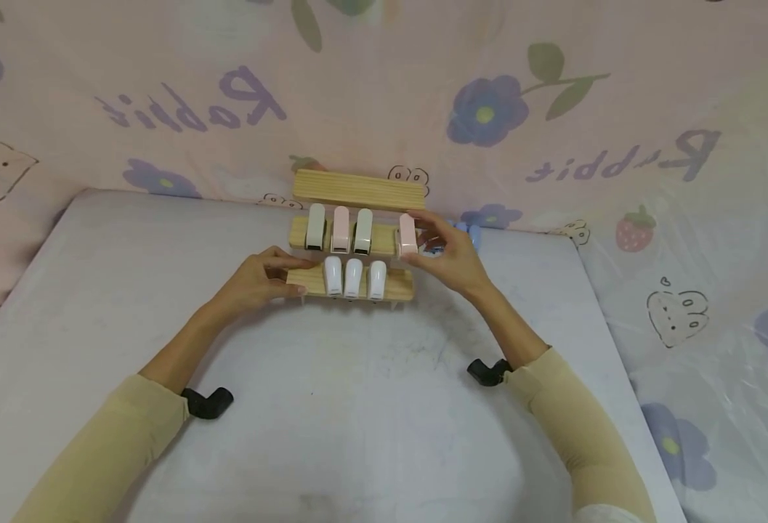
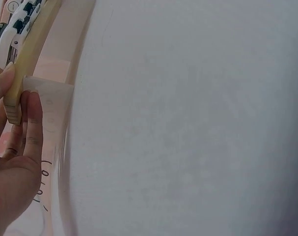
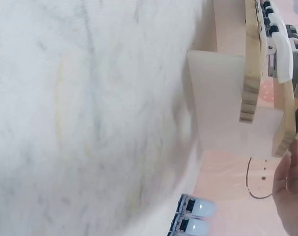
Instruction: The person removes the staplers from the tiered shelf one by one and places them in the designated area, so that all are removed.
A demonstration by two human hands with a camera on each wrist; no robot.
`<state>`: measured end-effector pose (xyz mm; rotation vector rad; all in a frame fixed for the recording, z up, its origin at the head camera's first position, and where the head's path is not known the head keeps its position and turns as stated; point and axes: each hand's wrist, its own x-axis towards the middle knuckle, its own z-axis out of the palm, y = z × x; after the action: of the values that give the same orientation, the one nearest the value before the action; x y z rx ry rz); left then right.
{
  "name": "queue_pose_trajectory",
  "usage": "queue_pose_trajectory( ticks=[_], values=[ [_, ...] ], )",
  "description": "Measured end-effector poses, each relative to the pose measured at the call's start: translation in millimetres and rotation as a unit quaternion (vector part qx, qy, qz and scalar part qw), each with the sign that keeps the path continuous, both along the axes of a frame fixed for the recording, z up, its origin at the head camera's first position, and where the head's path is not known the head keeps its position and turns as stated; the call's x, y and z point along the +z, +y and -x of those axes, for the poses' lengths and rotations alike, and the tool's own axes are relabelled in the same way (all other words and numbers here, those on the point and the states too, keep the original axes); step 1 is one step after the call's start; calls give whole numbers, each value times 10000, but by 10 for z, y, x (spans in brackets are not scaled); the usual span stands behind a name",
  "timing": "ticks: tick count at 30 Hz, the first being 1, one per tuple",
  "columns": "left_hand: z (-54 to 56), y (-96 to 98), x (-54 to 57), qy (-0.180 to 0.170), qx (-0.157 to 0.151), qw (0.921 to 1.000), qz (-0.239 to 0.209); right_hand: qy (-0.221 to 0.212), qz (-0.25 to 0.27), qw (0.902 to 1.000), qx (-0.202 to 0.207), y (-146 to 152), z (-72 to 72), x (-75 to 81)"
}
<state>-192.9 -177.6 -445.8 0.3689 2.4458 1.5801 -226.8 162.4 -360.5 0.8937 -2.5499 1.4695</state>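
Note:
A tiered wooden display rack has three planks. My left hand [image 1: 259, 280] grips the left end of its front plank [image 1: 397, 285], thumb on one face and fingers on the other in the left wrist view. Three white staplers [image 1: 354, 277] stand on that plank. Behind it, the middle plank [image 1: 382, 240] bears two grey-white staplers [image 1: 315, 226] and a pink stapler [image 1: 341, 229] to the left. At its right end my right hand [image 1: 452, 254] pinches another pink stapler [image 1: 407, 236] between thumb and fingers, close over the wood.
The back plank [image 1: 357, 190] carries nothing. Light blue staplers [image 3: 198, 207] stand on the table right of the rack, partly behind my right hand in the head view. Pale side supports [image 3: 217, 93] hold the planks. A printed curtain [image 1: 370, 87] hangs behind the white table [image 1: 331, 421].

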Motion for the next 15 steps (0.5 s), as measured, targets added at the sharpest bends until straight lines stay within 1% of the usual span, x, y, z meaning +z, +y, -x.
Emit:
queue_pose_trajectory(
  ticks=[5, 10, 15],
  values=[
    [-9, -1, 4, 22, 7, 10000, -1, 20, 16, 10000, -52, 85, 5, -18],
    [-12, 5, 8, 5, 23, 10000, -12, -118, 119, 9999, 7, 163, 9, -23],
    [-11, 5, 5, -52, 22, 10000, -64, -213, 94, 9997, -24, 225, 15, -28]
  ],
)
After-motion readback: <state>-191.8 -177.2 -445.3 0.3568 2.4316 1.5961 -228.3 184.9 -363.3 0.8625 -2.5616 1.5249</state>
